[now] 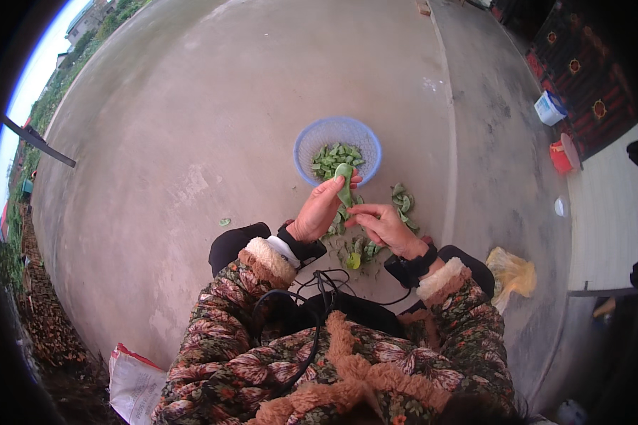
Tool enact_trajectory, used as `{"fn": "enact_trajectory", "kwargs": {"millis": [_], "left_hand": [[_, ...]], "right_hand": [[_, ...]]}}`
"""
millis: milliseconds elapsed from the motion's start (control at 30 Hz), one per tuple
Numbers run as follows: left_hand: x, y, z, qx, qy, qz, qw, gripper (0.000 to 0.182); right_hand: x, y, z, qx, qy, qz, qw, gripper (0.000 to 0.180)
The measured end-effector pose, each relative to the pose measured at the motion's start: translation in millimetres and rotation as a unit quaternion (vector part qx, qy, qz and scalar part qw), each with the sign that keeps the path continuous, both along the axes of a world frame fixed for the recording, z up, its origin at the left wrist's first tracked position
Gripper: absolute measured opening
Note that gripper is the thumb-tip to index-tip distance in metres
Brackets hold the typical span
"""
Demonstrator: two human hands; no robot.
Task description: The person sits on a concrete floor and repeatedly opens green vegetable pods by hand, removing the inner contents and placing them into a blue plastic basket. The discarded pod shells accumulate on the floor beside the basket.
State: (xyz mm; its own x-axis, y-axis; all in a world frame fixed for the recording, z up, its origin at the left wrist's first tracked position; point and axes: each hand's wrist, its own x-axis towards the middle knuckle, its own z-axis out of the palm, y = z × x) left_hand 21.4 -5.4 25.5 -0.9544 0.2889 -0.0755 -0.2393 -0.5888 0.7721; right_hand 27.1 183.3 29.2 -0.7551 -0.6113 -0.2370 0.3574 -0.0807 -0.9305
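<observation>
A flat green bean pod [344, 184] stands upright between the thumb and fingers of my left hand [320, 208]. My right hand [385, 227] has its thumb and index fingertip at the pod's lower end. Just beyond my hands, a blue plastic mesh basket [298, 151] holds green bean pieces [334, 157]. More bean pods [403, 201] lie on the concrete floor to the right of the basket. Below my hands, partly hidden by them, are further pods and thin trimmings, with a yellow-green piece [353, 261] among them.
One pod [224, 221] lies apart on the floor at the left. A yellowish plastic bag [512, 273] is by my right knee, a white sack [135, 383] at lower left. Black cables [319, 305] hang over my lap. A white bucket [550, 108] and a red container [563, 154] stand by the wall.
</observation>
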Motion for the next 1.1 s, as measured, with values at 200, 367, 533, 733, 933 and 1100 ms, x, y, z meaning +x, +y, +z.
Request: {"fn": "enact_trajectory", "kwargs": {"millis": [200, 367, 533, 733, 933, 1100], "left_hand": [[5, 5, -5, -0.036, 0.008, -0.048, 0.998, 0.033], [-1, -3, -9, -0.282, 0.110, -0.031, 0.953, 0.017], [12, 13, -14, -0.490, 0.354, 0.121, 0.787, 0.013], [12, 16, -13, -0.446, 0.149, 0.139, 0.872, 0.009], [-2, 0, -7, -0.099, -0.013, 0.119, 0.988, 0.010], [-1, -3, -8, -0.124, -0.032, 0.032, 0.991, 0.012]], "right_hand": [[-3, -7, 2, 0.106, 0.101, -0.083, 0.986, 0.023], [-10, 8, -1, 0.269, 0.359, -0.178, 0.876, 0.015], [-7, 2, -7, 0.322, 0.398, -0.211, 0.833, 0.013], [-9, -7, -13, 0.074, 0.004, -0.221, 0.972, 0.016], [15, -13, -27, 0.194, 0.138, 0.049, 0.970, 0.020], [9, -7, -33, 0.279, 0.312, 0.043, 0.907, 0.020]]}}
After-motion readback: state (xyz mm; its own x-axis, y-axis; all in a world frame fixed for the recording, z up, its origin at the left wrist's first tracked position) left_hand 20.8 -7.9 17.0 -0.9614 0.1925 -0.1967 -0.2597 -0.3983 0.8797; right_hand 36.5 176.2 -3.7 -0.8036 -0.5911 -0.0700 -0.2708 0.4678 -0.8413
